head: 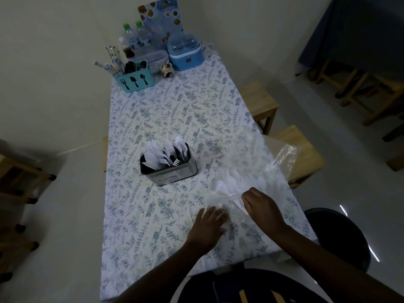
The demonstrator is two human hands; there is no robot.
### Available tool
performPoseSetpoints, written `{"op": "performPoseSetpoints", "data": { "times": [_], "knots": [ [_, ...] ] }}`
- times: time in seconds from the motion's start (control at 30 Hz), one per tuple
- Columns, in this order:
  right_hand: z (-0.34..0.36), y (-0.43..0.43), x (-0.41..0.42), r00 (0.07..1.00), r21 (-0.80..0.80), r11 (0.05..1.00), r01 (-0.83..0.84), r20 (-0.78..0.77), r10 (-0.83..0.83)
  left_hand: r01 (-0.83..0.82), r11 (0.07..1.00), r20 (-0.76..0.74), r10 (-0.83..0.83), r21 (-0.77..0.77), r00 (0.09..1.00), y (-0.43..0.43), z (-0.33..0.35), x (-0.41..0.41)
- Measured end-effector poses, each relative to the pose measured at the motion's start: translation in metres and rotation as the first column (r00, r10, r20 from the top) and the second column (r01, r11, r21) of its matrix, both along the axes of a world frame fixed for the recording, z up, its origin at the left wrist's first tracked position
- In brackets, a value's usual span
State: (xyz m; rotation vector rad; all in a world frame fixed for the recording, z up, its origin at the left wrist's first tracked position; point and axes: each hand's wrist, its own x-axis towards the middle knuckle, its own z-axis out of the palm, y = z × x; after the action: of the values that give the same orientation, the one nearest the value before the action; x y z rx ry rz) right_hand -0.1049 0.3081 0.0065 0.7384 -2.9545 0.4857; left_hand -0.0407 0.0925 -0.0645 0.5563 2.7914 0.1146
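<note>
A clear plastic bag (271, 169) of white plastic spoons (227, 184) lies on the floral tablecloth (166, 114) at the near right. My right hand (261, 207) grips the bag's near end, fingers curled round the spoon handles. My left hand (207, 226) lies on the bag's near corner, fingers curled on the plastic. A dark metal holder (172, 170) with white plastic forks, spoons and knives stands in the middle of the table, left of the bag.
At the far end stand a teal cutlery caddy (135, 80), water bottles (136, 38), a blue lidded container (185, 52), a clear box and a menu card. Wooden stools (260, 101) line the right side. A dark bin (336, 235) sits near right.
</note>
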Motion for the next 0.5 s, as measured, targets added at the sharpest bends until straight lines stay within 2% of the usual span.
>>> {"op": "performPoseSetpoints", "data": {
  "times": [0.3, 0.37, 0.47, 0.5],
  "knots": [
    [0.035, 0.003, -0.013, 0.996, -0.110, 0.994, 0.028, -0.082, -0.037, 0.036, 0.999, -0.048, -0.036, -0.001, 0.998, -0.009, 0.007, -0.002],
    [0.037, -0.002, -0.010, 0.998, -0.124, 0.992, 0.033, -0.040, -0.038, 0.004, 1.000, -0.074, -0.003, 0.020, 0.997, -0.012, 0.008, -0.002],
    [0.032, -0.005, -0.005, 0.998, -0.127, 0.992, -0.021, -0.069, 0.012, -0.082, 0.995, -0.122, 0.090, 0.065, 0.988, -0.013, 0.006, -0.003],
    [0.029, -0.005, -0.003, 1.000, -0.153, 0.988, -0.002, -0.006, 0.001, -0.120, 0.986, -0.127, 0.135, 0.116, 0.983, -0.012, 0.006, -0.004]
  ]
}}
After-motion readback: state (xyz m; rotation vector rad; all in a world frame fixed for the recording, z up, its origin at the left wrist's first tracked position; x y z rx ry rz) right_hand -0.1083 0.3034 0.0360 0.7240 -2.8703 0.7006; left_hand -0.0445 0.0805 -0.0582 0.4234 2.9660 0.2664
